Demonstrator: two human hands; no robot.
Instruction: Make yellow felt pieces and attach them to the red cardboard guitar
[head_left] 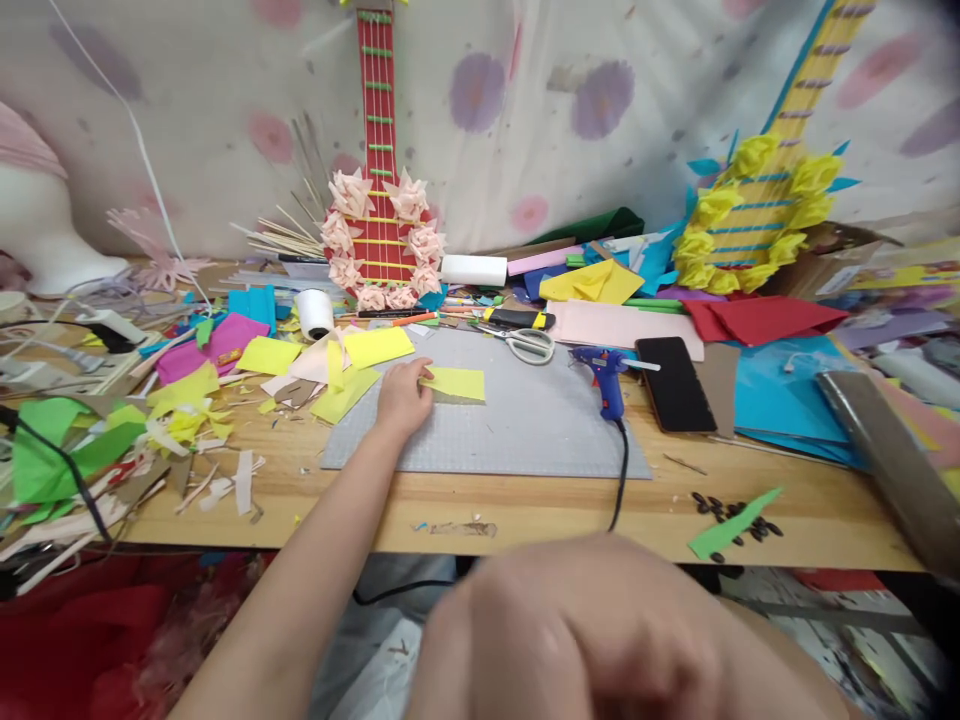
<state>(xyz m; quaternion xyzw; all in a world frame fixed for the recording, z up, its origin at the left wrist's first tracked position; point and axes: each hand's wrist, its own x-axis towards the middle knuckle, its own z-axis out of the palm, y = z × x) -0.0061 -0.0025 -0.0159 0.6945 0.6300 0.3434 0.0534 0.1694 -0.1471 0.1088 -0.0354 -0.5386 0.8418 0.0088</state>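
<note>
My left hand (405, 400) rests on the grey cutting mat (525, 430), thumb and fingers closed on the left end of a small yellow crepe paper piece (459, 384). Close to the camera, my right hand (555, 630) looms large and blurred below the table edge. Its fingers are curled, and whatever they may hold is hidden. More yellow paper pieces (379, 347) lie just left of the mat. A blue hot glue gun (609, 378) with a glue stick in its back lies on the mat's right side, and scissors (529, 345) lie at the far edge.
A red paper guitar (381, 235) with pink flowers stands behind the mat; a yellow one (757, 225) leans at the back right. A black phone (675, 385), blue sheets (787, 390) and dark seeds (735, 520) lie right. Paper scraps (187, 410) cover the left.
</note>
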